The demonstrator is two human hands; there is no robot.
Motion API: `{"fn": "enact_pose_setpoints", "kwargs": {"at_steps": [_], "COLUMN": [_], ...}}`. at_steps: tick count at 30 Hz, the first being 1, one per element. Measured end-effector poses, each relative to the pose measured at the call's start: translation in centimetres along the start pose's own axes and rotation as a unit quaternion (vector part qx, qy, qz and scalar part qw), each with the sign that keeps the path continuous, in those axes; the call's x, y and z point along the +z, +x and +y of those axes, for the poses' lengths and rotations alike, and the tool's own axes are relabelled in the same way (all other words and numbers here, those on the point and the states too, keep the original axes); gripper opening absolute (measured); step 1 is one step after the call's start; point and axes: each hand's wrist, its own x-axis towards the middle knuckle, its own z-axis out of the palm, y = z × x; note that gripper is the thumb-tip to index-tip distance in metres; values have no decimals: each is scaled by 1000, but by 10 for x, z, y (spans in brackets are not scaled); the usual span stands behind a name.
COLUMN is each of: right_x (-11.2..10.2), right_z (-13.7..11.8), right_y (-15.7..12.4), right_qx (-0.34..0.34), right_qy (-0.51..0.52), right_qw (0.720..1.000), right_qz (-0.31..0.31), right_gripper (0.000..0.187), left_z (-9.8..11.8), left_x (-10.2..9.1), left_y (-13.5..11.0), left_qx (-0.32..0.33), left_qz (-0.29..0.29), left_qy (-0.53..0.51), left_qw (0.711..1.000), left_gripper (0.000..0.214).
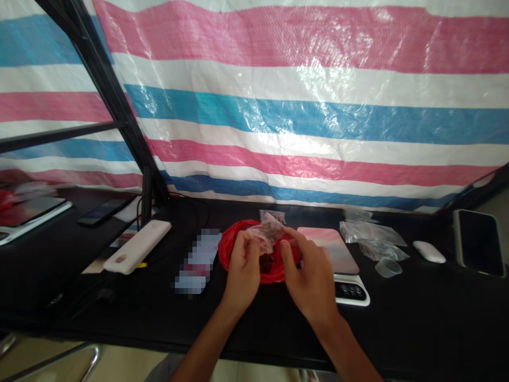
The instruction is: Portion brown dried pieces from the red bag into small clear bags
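A small clear plastic bag (271, 229) with something brownish inside is held up over an opened red plastic bag (227, 245). My left hand (243, 270) pinches the clear bag's near left side between thumb and fingers. At its right edge, my right hand (312, 273) closes on the same bag with thumb and forefinger; its other fingers are partly hidden. Dark brown bits (266, 261) show inside the red bag below, too blurred to name. Just behind the red bag lies another small filled packet (275, 216).
A pink flat-topped device (332, 249) and a white phone with cameras (358, 292) lie right of my hands. Farther right are clear bags (371, 233), a clear cup (388, 268), a white case (429, 251) and a phone (479, 241). A blurred-out phone (201, 262) and white power bank (139, 246) lie left.
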Motion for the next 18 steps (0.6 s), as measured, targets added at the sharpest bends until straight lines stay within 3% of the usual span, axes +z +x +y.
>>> {"fn": "enact_pose_setpoints", "kwargs": {"at_steps": [3, 6, 11, 15, 18], "right_x": [2, 3, 4, 6, 7], "right_z": [1, 3, 3, 3, 5], "right_y": [-1, -1, -2, -2, -3], "right_qx": [-2, -2, -17, -47, -77], "right_qy": [1, 18, -5, -42, -75], "right_qw": [998, 998, 997, 996, 993], "right_qz": [-58, -62, -69, -57, -48], "right_gripper": [44, 45, 43, 44, 44], "left_z": [3, 5, 1, -5, -7], "left_x": [-5, -8, -13, -16, -15], "left_y": [7, 8, 7, 6, 2], "left_qx": [-57, -87, -47, 70, 128], "left_qz": [-12, -32, 42, 124, 81], "left_qy": [-110, -112, 99, 261, 351], "left_qw": [992, 989, 993, 955, 924], "left_gripper": [22, 23, 20, 31, 44]}}
